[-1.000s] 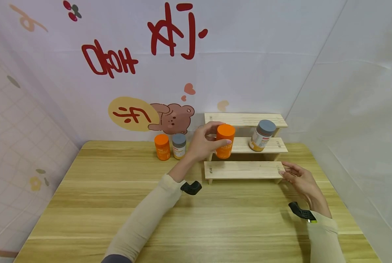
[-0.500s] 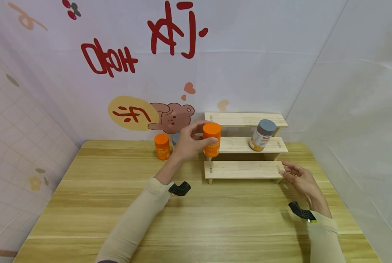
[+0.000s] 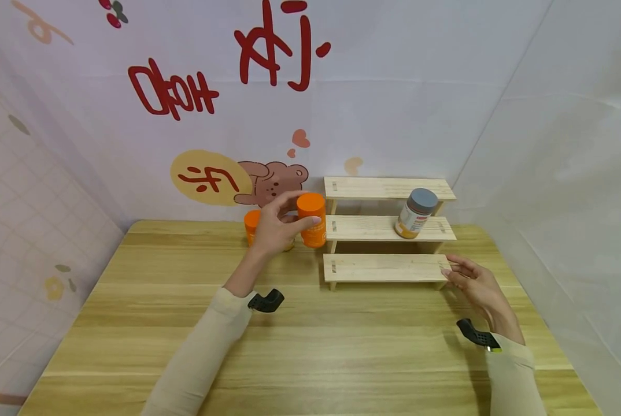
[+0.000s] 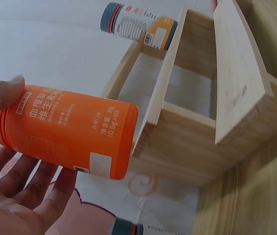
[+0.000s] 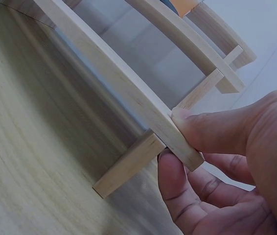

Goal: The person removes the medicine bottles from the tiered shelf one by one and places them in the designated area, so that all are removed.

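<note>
My left hand [image 3: 278,227] grips an orange bottle [image 3: 313,222] with white print, thumb on one side and fingers on the other. In the head view the bottle is just left of a three-step wooden shelf [image 3: 383,268]; the left wrist view shows it [image 4: 65,132] with its label toward the camera. My right hand [image 3: 478,289] pinches the right end of the lowest board [image 5: 128,88], thumb on top and fingers below. On the middle step stands a grey-lidded bottle [image 3: 416,214], toward the right.
Behind my left hand another orange bottle [image 3: 251,222] stands on the wooden table [image 3: 342,346], partly hidden. A grey-lidded bottle beside it is mostly covered; its lid [image 4: 125,227] shows in the left wrist view. A printed white cloth [image 3: 394,115] hangs behind.
My left hand has carried the orange bottle leftward, from in front of the shelf to beside its left end. It now covers most of the standing grey-lidded bottle. My right hand stays put.
</note>
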### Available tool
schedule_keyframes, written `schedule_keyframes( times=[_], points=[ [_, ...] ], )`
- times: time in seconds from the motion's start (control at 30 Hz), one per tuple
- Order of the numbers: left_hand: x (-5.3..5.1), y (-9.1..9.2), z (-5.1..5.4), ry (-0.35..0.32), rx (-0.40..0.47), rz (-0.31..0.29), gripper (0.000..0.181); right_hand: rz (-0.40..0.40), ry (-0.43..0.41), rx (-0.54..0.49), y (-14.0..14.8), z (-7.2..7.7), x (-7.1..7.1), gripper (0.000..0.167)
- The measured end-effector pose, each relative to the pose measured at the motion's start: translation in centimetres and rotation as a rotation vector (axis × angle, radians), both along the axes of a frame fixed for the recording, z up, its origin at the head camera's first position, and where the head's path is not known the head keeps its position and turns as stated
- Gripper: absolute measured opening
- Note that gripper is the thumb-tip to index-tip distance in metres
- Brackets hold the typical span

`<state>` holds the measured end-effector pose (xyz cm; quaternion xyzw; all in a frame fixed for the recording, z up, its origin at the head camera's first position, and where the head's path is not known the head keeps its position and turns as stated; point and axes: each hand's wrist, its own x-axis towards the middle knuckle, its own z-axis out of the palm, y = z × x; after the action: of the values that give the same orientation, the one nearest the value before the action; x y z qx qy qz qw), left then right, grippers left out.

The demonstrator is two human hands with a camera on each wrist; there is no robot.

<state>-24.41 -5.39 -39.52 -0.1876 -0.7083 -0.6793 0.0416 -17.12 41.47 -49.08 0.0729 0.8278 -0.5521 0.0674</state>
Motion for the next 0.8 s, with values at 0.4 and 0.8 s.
schedule_keyframes(
  times=[0.4, 0.8],
  points=[
    [0.5, -1.9, -1.6, -0.055, -0.05, 0.032, 0.054, -0.015, -0.003, -0.032, 0.1, 0.0, 0.0, 0.068],
    [1.3, -3.0, -3.6, -0.122, -0.061, 0.026, 0.058, -0.008, 0.012, -0.034, 0.1, -0.2, 0.0, 0.068]
  ],
)
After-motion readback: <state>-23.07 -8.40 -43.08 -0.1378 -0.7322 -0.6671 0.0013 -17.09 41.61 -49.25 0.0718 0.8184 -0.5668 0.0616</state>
